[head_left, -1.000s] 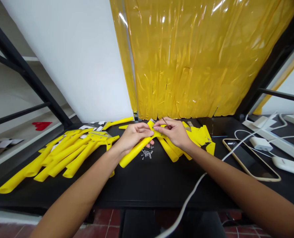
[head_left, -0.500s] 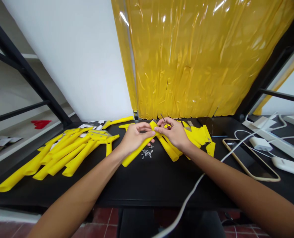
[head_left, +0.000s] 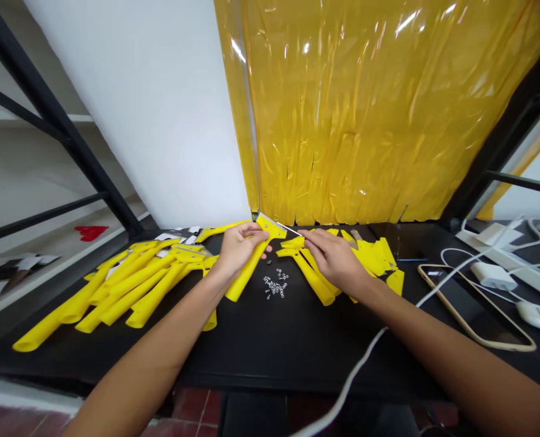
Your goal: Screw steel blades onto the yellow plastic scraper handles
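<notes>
My left hand is closed around a yellow scraper, whose flat head points away from me and carries a thin metal strip along its far edge. Small round fasteners show on that head. In my right hand is a screwdriver, its thin shaft pointing left and its tip at or close to the scraper's head; my fingers hide most of the handle. Small loose screws and nuts lie on the black table between my hands. More yellow scraper handles lie under and beside my right hand.
A pile of yellow scrapers covers the table's left side. Flat yellow pieces lie right of my right hand. Further right are a phone, a white charger and a white cable crossing the front edge. A yellow plastic curtain hangs behind.
My right hand has shifted away from my left, and the screwdriver now points left at the scraper instead of upward. The scraper's head has come into clearer view. The camera view has shifted slightly.
</notes>
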A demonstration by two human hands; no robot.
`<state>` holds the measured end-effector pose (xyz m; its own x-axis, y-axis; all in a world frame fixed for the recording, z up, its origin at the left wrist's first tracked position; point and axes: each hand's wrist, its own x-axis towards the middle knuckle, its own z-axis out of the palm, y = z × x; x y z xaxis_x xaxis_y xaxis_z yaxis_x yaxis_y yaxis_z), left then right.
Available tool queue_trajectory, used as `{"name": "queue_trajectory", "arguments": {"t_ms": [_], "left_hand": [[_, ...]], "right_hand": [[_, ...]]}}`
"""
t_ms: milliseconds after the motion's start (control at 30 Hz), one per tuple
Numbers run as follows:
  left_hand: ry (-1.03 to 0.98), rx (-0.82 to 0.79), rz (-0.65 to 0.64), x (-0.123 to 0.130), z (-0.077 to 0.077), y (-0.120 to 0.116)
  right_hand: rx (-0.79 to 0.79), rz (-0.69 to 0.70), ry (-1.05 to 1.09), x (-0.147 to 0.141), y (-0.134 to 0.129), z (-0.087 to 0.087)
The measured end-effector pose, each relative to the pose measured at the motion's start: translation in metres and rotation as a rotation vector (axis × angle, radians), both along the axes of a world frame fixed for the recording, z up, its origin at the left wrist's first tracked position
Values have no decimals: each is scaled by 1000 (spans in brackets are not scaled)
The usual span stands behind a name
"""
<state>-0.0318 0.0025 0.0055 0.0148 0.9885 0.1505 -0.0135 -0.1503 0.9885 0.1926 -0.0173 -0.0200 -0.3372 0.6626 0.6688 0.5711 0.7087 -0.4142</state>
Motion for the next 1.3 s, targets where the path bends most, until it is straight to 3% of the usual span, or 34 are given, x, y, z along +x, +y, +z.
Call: {"name": "queue_trajectory", "arguments": {"t_ms": [467,667,900,1133,1300], "left_hand": [[49,45,-40,5,-3,-3],[161,122,-11,3,-7,0],[315,167,89,3,-12,2],[329,191,121,3,-11,2],[303,190,118,2,-12,5]], "right_hand": [[-8,13,-116,2,2,-7],[-19,-19,-142,-1,-2,-6],[-252,-135,-22,-9,-10,3],[-295,-91,237,-9,-3,-4],[-486,35,245,-13,-2,-8]]}}
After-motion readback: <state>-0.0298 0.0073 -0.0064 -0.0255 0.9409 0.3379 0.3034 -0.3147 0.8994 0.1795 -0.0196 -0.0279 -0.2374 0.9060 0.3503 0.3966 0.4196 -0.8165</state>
